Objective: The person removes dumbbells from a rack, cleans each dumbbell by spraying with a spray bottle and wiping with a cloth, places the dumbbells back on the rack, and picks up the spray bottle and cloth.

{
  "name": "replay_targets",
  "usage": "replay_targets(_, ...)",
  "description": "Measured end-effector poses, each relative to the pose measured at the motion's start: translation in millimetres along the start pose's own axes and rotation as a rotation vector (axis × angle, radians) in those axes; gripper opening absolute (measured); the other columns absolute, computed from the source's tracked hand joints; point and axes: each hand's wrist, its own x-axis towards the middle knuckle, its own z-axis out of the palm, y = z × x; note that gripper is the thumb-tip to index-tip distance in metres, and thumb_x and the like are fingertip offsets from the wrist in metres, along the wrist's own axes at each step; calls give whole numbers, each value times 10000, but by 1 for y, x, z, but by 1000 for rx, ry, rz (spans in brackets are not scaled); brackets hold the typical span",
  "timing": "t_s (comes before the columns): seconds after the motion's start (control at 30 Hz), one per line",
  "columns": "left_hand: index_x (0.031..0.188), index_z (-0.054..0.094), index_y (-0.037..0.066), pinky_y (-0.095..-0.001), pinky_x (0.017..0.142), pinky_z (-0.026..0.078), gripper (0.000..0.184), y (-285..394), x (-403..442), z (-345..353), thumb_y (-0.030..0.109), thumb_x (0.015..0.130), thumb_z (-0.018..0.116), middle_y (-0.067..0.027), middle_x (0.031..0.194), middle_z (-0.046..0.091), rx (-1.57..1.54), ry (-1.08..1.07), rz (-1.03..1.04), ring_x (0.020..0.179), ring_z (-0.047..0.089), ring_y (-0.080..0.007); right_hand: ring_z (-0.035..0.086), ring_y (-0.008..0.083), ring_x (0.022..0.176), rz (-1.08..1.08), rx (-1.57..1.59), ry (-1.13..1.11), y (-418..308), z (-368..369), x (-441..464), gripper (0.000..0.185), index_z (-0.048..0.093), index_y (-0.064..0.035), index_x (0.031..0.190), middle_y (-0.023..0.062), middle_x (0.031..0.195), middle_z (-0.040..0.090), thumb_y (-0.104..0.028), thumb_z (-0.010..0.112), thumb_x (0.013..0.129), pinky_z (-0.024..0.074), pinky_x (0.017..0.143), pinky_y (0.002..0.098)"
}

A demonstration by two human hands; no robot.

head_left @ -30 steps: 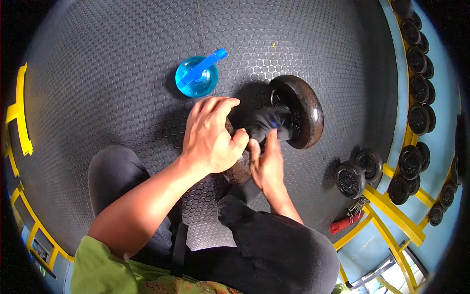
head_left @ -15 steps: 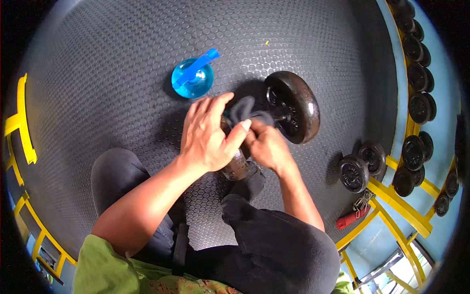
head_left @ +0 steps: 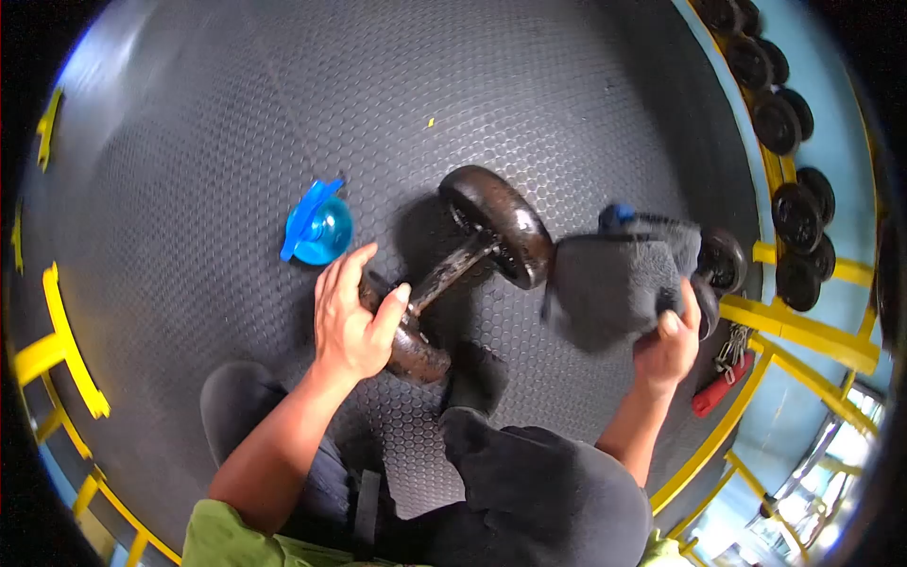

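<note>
A dark, worn metal dumbbell (head_left: 454, 272) lies on the black studded mat. My left hand (head_left: 355, 317) is wrapped over its near weight, thumb reaching toward the handle. Off to the right of the dumbbell, my right hand (head_left: 667, 342) grips a dark grey cloth (head_left: 609, 283) by its lower right edge; the cloth hangs spread out beside the far weight. A blue patch shows at the cloth's top. Just beyond my left hand stands a spray bottle (head_left: 324, 230) with blue liquid and a blue head.
Racked dumbbells (head_left: 798, 216) line the yellow frame (head_left: 803, 333) at the right. Another dumbbell (head_left: 723, 260) is on the floor there, partly behind the cloth, near a red-handled item (head_left: 723, 385). My bent legs are close below. More yellow bars (head_left: 71, 350) stand at the left.
My right hand has moved away from the dumbbell handle to the right, carrying the cloth, which now hangs open. The handle is uncovered. The view has turned; my left hand stays on the near weight.
</note>
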Motion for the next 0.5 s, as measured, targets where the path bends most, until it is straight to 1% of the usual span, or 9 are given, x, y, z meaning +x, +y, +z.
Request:
replay_targets(0.03,1212,534,-24,-442,983,377,514,1,-1,1,258,807,676,-230,1153,575,10,5,19,1078,531,-390,596,201,900,6,-98,-30,3,-3,12,396,617,15,1055,89,993,621,-222,664,741,475,827,338)
replay_targets(0.17,1199,548,-23,-436,979,381,487,6,-1,1,233,804,672,-216,1150,581,52,-37,36,1078,532,-383,597,242,949,-371,-867,-239,55,72,44,368,623,-60,1099,144,1030,616,-348,655,872,475,836,353)
replay_targets(0.2,1199,547,-24,-435,981,380,486,4,-2,2,231,805,670,-216,1151,580,55,-44,37,1082,530,-383,597,242,949,-369,-850,-215,67,70,48,368,623,-60,1099,144,1030,616,-348,655,872,475,836,353)
replay_targets(0.27,1198,545,-32,-436,988,373,484,9,0,0,226,806,665,-217,1158,579,52,-79,-1,1094,525,-387,607,228,984,-120,-296,-136,87,65,53,342,616,-52,1131,139,1047,636,-321,597,920,466,855,341)
replay_targets(0.3,1196,544,-34,-438,990,371,485,7,0,0,225,804,665,-217,1161,578,56,-83,-3,1099,524,-388,605,192,981,16,-300,-130,95,55,49,333,604,-49,1161,120,1010,651,-305,553,954,454,877,326)
replay_targets(0.37,1194,546,-35,-440,994,370,486,6,0,1,231,805,667,-213,1163,578,54,-77,11,1104,522,-386,589,170,891,191,-2,-64,126,40,46,359,603,-24,1121,85,925,646,-334,544,950,458,844,329)
replay_targets(0.43,1197,549,-27,-440,996,369,490,8,-3,2,243,807,670,-210,1163,578,76,-83,37,1105,523,-381,557,149,840,467,-109,-97,186,22,58,378,611,-9,1058,57,912,632,-362,533,949,451,802,289)
replay_targets(0.47,1200,550,-25,-442,999,368,500,12,-3,2,249,801,678,-216,1161,578,98,-106,3,1104,524,-382,565,163,828,468,-107,-118,175,24,59,401,608,-7,1018,42,886,637,-392,526,945,471,705,311)
replay_targets(0.5,1202,552,-23,-444,1001,367,511,15,0,1,255,795,687,-221,1158,577,123,-126,-27,1102,525,-383,565,163,828,465,-93,-97,167,21,60,401,608,-7,1018,42,886,637,-392,526,945,471,705,311)
